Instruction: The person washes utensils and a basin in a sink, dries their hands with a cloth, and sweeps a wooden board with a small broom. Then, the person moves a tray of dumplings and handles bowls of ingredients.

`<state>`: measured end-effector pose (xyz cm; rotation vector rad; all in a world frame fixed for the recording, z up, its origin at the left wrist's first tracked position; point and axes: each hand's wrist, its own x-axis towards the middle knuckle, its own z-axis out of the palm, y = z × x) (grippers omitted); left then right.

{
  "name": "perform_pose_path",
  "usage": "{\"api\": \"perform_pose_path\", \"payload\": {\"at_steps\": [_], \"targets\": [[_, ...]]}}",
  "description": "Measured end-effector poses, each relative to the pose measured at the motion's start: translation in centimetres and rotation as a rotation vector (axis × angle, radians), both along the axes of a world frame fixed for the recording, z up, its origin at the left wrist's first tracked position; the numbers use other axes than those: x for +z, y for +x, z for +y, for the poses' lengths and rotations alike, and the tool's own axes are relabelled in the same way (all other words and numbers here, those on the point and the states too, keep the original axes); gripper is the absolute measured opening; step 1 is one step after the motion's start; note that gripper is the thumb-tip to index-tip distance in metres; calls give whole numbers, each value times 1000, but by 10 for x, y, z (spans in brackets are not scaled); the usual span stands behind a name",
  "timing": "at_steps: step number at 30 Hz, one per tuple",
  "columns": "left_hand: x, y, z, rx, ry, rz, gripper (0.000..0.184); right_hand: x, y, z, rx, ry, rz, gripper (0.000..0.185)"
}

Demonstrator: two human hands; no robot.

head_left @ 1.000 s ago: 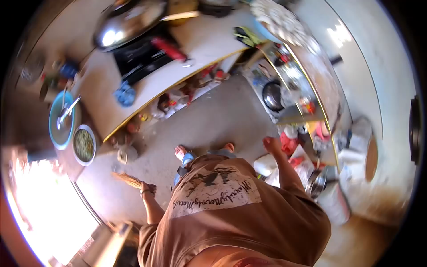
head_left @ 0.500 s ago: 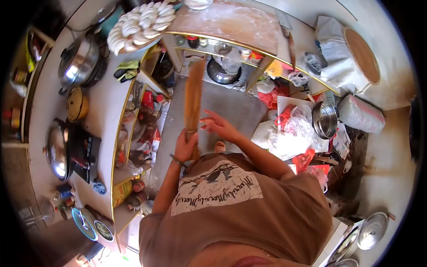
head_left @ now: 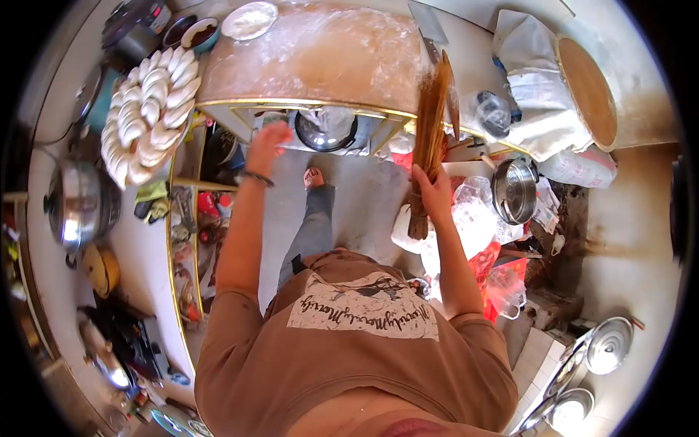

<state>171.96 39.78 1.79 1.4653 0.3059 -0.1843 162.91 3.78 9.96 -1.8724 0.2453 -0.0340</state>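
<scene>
Brush (head_left: 427,142) moved to my right hand (head_left: 435,193), gripped low, likely freeing bristles (head_left: 435,95) toward one o'clock; left hand (head_left: 271,138), eleven o'clock, loosely open.

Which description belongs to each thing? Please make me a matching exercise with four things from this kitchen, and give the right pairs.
1. Straw brush
2. Dough pieces
3. Board
4. Left hand

A. Brown, dusted with white powder
B. Raised, with nothing visible in it
C. Gripped by the right hand
D. Packed close together, overlapping

Pairs: 1-C, 2-D, 3-A, 4-B
</scene>
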Motion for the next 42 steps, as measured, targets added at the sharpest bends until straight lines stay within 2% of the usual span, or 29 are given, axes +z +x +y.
{"api": "perform_pose_path", "payload": {"at_steps": [1,3,6,9,11,13,14,17,18,20,21,23,25,26,29,32,33,34,35,39,41,42], "targets": [[-2,38,17,22,-98,-99,38,-2,26,-5,-2,-14,-74,37],[-26,125,51,198,-357,-13,49,7,79,-6,-25,-36,-61,47],[-17,208,80,387,-438,133,56,15,165,0,-24,-390,-163,52],[-28,274,103,482,-586,211,57,21,249,5,-44,-550,-37,54],[-35,300,110,490,-547,244,50,-5,302,-15,-10,-689,-129,58],[-42,310,114,442,-442,231,45,-37,349,-41,-57,-894,-80,59],[-42,316,120,425,-565,255,45,-41,367,-45,-77,-994,-65,60],[-40,331,121,446,-491,256,38,-57,406,-42,-155,-1036,161,62],[-35,332,118,483,-509,265,32,-62,409,-31,-105,-1112,155,60],[-40,338,123,455,-547,277,30,-52,390,0,82,-1071,292,55],[-42,341,126,440,-568,281,29,-54,372,10,167,-1112,232,49],[-43,350,125,446,-570,283,29,-17,347,28,285,-932,196,47],[-45,348,125,457,-536,307,29,-18,352,12,194,-1033,64,48],[-42,351,124,463,-508,319,30,-10,364,5,127,-1017,77,49],[-44,367,129,448,-442,289,30,-34,410,-19,51,-1102,34,49],[-48,368,128,534,-285,298,30,-58,420,1,175,-1093,34,50],[-45,371,125,579,-219,304,30,-53,411,11,287,-1044,31,50],[-43,368,120,628,-276,279,28,-42,396,16,377,-978,28,50],[-38,365,115,635,-271,243,28,-30,390,19,464,-913,23,50],[-18,323,98,711,-212,156,27,-17,419,10,256,-987,9,50],[-10,292,91,724,-150,120,27,-37,445,9,273,-1011,23,51],[-4,272,83,744,-96,154,23,-43,444,16,373,-1001,-21,51]]}}
